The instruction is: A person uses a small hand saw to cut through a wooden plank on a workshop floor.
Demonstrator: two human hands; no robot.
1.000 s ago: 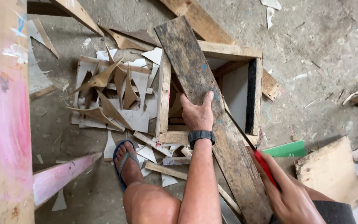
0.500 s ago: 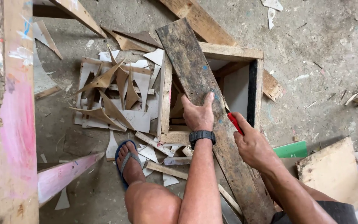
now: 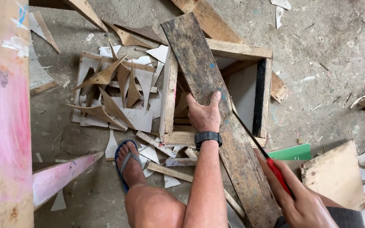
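A long dark weathered plank lies slanted across an open wooden box frame. My left hand presses flat on the plank's middle, thumb over its right edge; a black watch sits on that wrist. My right hand grips the red handle of a hand saw at the lower right. The saw's thin dark blade runs up-left and meets the plank's right edge just beside my left thumb.
My foot in a blue sandal stands left of the plank. A pile of torn board scraps lies left of the box. A pink-painted beam runs down the left side. A green panel and plywood piece lie right.
My right hand went up-left along the plank with the saw, then pulled back down to the lower right. My left hand stayed on the plank.
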